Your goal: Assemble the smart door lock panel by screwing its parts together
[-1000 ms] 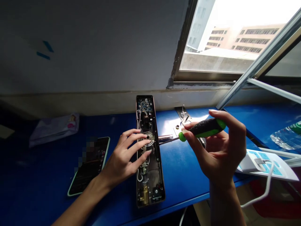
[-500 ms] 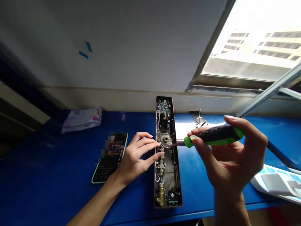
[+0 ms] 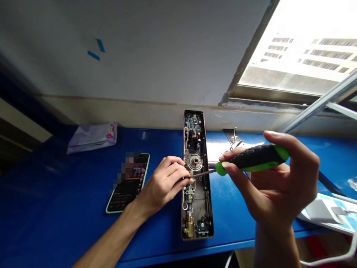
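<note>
An opened door-lock panel (image 3: 196, 175) lies lengthways on the blue counter (image 3: 55, 193), its far end up against the wall under the window and its near end close to the counter's front edge. The inside faces up — a small circuit board at the far end, a round metal hub near the middle, white wires down one side and a brass piece at the near end.

The right hand (image 3: 275, 186) is raised above the counter to the right of the panel, its grip wrapped around the black-and-green handle of a screwdriver (image 3: 251, 159), thumb on the near side and forefinger curled over the top. The thin shaft runs leftward and a little down, its tip reaching into the panel just below the round hub.

The left hand (image 3: 164, 184) comes in from the left, its fingertips drawn together at the panel's left edge, right where the screwdriver tip ends — whether they are pinching some small part there I cannot tell.

Left of that hand a smartphone (image 3: 128, 182) lies flat with its screen lit. Further back on the left sits a pale plastic packet (image 3: 93, 137). Behind the screwdriver handle a small metal plate (image 3: 233, 136) rests on the counter, and at the far right lies a white power strip (image 3: 320, 213).
</note>
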`<state>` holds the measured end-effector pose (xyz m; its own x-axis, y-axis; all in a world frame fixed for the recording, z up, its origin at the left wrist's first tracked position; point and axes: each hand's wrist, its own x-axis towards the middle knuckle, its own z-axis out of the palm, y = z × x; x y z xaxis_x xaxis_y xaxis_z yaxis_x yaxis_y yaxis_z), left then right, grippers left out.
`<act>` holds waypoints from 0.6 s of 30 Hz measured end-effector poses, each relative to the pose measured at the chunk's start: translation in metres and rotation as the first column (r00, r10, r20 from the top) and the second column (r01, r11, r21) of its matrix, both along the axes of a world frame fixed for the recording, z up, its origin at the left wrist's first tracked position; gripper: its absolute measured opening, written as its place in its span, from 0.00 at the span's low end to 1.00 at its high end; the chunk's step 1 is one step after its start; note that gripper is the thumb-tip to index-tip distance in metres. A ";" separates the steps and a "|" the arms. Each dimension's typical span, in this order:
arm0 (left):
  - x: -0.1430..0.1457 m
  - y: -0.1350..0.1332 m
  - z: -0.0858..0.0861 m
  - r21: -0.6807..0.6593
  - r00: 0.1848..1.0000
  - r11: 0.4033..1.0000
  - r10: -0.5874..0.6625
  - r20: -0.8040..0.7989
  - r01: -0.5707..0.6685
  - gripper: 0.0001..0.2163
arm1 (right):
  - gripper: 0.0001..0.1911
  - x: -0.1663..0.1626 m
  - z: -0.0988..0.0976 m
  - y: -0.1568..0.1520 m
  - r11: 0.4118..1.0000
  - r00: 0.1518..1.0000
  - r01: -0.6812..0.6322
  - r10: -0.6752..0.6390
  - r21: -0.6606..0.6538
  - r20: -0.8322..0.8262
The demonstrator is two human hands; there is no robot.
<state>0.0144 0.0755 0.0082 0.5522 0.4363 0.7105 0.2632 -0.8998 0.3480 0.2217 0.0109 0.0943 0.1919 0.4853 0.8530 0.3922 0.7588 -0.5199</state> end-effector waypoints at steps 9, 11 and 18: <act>0.001 -0.004 0.005 0.075 0.995 0.997 0.014 -0.096 -0.007 0.04 | 0.38 -0.001 -0.001 0.001 0.998 0.997 -0.050 0.053 -0.048 0.062; 0.001 -0.004 0.005 0.050 0.997 0.999 0.003 -0.077 0.001 0.03 | 0.38 -0.002 -0.001 0.002 0.997 0.998 -0.047 0.050 -0.060 0.044; 0.002 -0.001 0.002 -0.038 0.992 0.999 -0.034 0.124 0.039 0.02 | 0.32 0.000 0.002 0.001 0.992 0.991 0.075 -0.086 -0.104 -0.102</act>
<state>0.0160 0.0744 0.0104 0.4771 0.4469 0.7568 0.1832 -0.8927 0.4116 0.2213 0.0117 0.0966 0.3203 0.5463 0.7739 0.3889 0.6691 -0.6333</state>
